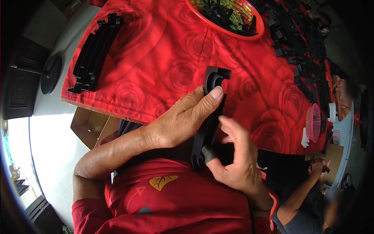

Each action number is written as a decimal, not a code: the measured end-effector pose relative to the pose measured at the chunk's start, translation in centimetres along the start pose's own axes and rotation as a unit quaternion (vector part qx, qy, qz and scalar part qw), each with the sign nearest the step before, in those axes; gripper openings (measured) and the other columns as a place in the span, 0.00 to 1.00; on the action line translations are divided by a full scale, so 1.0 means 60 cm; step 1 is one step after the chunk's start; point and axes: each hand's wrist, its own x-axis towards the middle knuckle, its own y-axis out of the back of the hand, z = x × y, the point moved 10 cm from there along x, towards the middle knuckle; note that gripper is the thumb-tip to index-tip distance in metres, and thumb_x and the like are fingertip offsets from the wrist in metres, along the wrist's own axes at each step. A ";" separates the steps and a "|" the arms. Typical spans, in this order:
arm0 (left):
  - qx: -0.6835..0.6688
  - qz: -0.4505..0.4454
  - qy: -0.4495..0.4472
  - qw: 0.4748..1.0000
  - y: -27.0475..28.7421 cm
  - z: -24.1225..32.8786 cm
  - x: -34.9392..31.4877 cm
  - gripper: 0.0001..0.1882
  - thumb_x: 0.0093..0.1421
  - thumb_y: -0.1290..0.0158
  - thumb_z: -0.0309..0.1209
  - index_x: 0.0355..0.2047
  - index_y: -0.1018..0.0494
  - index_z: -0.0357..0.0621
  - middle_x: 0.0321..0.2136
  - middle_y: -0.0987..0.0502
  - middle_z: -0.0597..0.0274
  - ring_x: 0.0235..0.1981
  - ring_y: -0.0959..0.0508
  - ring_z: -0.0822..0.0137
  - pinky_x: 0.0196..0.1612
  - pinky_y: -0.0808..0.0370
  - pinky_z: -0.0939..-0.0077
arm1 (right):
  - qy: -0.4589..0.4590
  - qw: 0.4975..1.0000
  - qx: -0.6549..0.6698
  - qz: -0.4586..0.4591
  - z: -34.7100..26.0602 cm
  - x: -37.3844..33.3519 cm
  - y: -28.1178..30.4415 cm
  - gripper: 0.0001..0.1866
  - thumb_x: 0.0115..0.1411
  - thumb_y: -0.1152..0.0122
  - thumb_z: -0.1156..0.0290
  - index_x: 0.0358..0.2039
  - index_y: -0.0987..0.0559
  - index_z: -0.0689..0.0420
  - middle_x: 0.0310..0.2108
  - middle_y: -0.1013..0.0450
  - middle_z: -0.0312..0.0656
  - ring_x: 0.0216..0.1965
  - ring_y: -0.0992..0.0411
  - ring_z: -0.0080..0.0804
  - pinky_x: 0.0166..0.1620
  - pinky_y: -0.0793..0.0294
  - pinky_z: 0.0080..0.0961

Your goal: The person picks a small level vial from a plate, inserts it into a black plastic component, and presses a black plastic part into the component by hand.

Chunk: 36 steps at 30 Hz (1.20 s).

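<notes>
A long black plastic piece (210, 130) with a hooked, notched upper end slants between my hands, just over the table's near edge. My left hand (177, 117) is closed around its upper half, the thumb pressed on top near the notch. My right hand (238, 162) is beside the lower half, its fingers loosely bent and apart. A dark cover wraps that thumb's tip, which rests against the piece close to its rounded lower end. Whether anything small is between the right fingers does not show.
Several similar black pieces (95, 54) lie side by side at the table's left. A red-rimmed basin (255, 37) holds black and yellow-green parts at the far side. More black parts (300, 58) are heaped right, near a pink container (313, 123). A co-worker's arm (298, 195) shows lower right.
</notes>
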 end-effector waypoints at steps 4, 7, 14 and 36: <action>-0.014 0.053 -0.080 0.995 -0.011 0.030 -0.013 0.23 0.79 0.60 0.51 0.53 0.33 0.42 0.36 0.30 0.71 0.39 0.32 0.81 0.43 0.29 0.80 | -0.056 0.997 0.027 0.047 0.022 -0.004 0.008 0.33 0.52 0.33 0.76 0.60 0.30 0.66 0.46 0.24 0.52 0.43 0.23 0.50 0.45 0.23 0.39; -0.066 0.077 -0.091 0.991 -0.012 0.039 -0.012 0.23 0.79 0.59 0.51 0.54 0.34 0.43 0.37 0.30 0.72 0.41 0.32 0.81 0.44 0.30 0.81 | -0.013 0.998 0.005 0.058 0.020 0.000 -0.009 0.26 0.57 0.36 0.77 0.57 0.28 0.66 0.43 0.23 0.53 0.40 0.23 0.48 0.42 0.23 0.39; -0.104 0.040 -0.100 0.989 -0.027 0.015 -0.007 0.24 0.78 0.57 0.51 0.57 0.32 0.42 0.40 0.29 0.71 0.43 0.31 0.80 0.49 0.30 0.79 | -0.157 0.972 0.160 0.068 0.070 -0.009 -0.033 0.06 0.69 0.48 0.78 0.43 0.24 0.63 0.31 0.26 0.45 0.31 0.26 0.32 0.36 0.25 0.32; -0.060 0.098 -0.191 0.975 -0.018 0.060 -0.025 0.20 0.80 0.61 0.45 0.54 0.34 0.41 0.32 0.22 0.63 0.34 0.22 0.74 0.42 0.24 0.76 | -0.135 0.954 0.254 0.087 0.042 0.004 -0.033 0.10 0.74 0.54 0.76 0.46 0.23 0.63 0.33 0.24 0.38 0.32 0.28 0.18 0.35 0.29 0.20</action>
